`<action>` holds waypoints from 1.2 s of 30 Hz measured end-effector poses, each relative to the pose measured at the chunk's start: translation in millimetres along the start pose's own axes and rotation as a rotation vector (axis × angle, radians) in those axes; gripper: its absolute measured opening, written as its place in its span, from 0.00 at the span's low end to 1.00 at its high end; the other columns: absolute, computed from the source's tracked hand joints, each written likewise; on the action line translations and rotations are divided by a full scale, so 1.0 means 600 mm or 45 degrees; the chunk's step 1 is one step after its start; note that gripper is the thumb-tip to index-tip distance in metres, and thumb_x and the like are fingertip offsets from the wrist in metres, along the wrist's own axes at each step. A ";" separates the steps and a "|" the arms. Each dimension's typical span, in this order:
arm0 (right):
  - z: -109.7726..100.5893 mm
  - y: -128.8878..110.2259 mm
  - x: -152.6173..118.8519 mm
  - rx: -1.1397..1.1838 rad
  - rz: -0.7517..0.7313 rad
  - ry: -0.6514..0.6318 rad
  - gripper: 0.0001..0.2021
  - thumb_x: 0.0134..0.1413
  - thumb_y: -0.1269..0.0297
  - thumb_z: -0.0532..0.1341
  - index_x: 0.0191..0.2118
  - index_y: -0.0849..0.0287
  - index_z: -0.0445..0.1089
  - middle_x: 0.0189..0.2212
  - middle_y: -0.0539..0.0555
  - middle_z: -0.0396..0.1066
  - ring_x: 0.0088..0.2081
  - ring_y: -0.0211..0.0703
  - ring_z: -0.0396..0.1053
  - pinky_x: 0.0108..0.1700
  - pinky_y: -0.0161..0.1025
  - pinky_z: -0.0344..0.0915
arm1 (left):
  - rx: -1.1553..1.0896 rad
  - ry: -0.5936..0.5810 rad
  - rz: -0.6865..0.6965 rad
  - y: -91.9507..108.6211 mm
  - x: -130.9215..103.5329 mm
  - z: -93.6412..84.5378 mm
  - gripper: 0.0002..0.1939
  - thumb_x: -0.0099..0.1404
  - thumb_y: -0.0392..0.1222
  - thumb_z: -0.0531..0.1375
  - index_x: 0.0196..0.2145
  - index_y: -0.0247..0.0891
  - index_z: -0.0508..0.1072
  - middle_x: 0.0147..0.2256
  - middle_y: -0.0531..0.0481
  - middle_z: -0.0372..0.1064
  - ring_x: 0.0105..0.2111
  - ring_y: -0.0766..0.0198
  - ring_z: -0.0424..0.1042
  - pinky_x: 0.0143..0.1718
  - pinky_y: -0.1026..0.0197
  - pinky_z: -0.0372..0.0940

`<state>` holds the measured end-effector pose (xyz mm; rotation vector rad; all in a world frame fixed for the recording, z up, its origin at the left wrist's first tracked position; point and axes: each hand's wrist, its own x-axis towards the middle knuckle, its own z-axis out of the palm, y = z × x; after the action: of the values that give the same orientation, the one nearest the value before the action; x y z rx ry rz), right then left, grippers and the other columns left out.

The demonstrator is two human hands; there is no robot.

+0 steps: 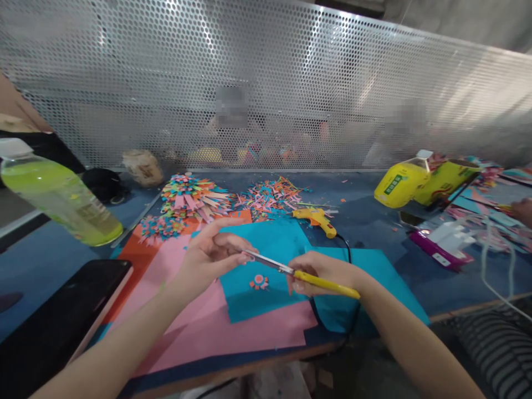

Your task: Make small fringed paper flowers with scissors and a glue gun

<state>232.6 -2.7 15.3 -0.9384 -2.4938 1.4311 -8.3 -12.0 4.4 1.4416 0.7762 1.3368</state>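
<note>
- Scissors (301,275) with yellow handles: held in mid-air above the counter (357,194), blades pointing left toward the other hand
- Right hand (322,272): fingers clamped on the scissors near the pivot; handle end extends past the palm to the wrist
- Left hand (220,252): thumb and fingertips together on 1 small pink strip (250,256), at the blade tips; gap between the blades too small to tell
- Paper flower (259,282), 1 piece, pink and orange: lies on the blue sheet (241,305), below the blades
- Pink sheet (187,338): partly under the blue sheet; orange sheet (139,252) shows at its upper left
- 2nd blue sheet (386,282): to the right, partly behind the right forearm
- Yellow glue gun (313,218): on its side beyond the right hand, black cord (348,249) attached
- Fringed paper flowers (193,197): heaped at back left, beside a pile of loose strips (272,197)
- Phone (66,316): left of the sheets, near the green bottle (62,191)
</note>
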 end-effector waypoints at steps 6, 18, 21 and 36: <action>-0.001 0.001 0.000 -0.022 0.012 -0.006 0.19 0.53 0.52 0.53 0.33 0.67 0.67 0.21 0.48 0.58 0.22 0.30 0.50 0.22 0.29 0.50 | 0.025 -0.018 -0.008 0.002 -0.001 0.000 0.27 0.48 0.30 0.64 0.46 0.42 0.65 0.28 0.51 0.75 0.31 0.61 0.74 0.31 0.62 0.69; 0.001 0.010 0.001 0.072 0.032 -0.057 0.20 0.53 0.50 0.53 0.32 0.66 0.67 0.21 0.48 0.58 0.22 0.31 0.52 0.22 0.29 0.52 | -0.094 -0.135 -0.035 -0.005 0.000 -0.006 0.26 0.50 0.30 0.63 0.47 0.44 0.65 0.29 0.52 0.74 0.28 0.64 0.73 0.26 0.65 0.67; 0.000 0.005 0.002 0.079 0.020 -0.058 0.18 0.53 0.53 0.53 0.31 0.67 0.67 0.21 0.48 0.58 0.22 0.31 0.53 0.22 0.29 0.51 | -0.101 -0.157 -0.045 -0.004 0.000 -0.005 0.25 0.51 0.30 0.63 0.47 0.44 0.64 0.29 0.53 0.74 0.27 0.64 0.73 0.29 0.63 0.67; 0.000 0.004 0.003 0.029 0.010 -0.037 0.17 0.53 0.53 0.55 0.30 0.66 0.66 0.20 0.48 0.58 0.21 0.30 0.51 0.21 0.29 0.47 | -0.093 -0.180 -0.016 -0.005 -0.001 -0.005 0.26 0.53 0.30 0.61 0.49 0.44 0.61 0.29 0.52 0.74 0.26 0.66 0.72 0.32 0.60 0.68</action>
<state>232.2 -0.9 12.9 -0.9311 -2.4914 1.4830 -11.0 -10.7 1.4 1.4540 0.6367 1.2266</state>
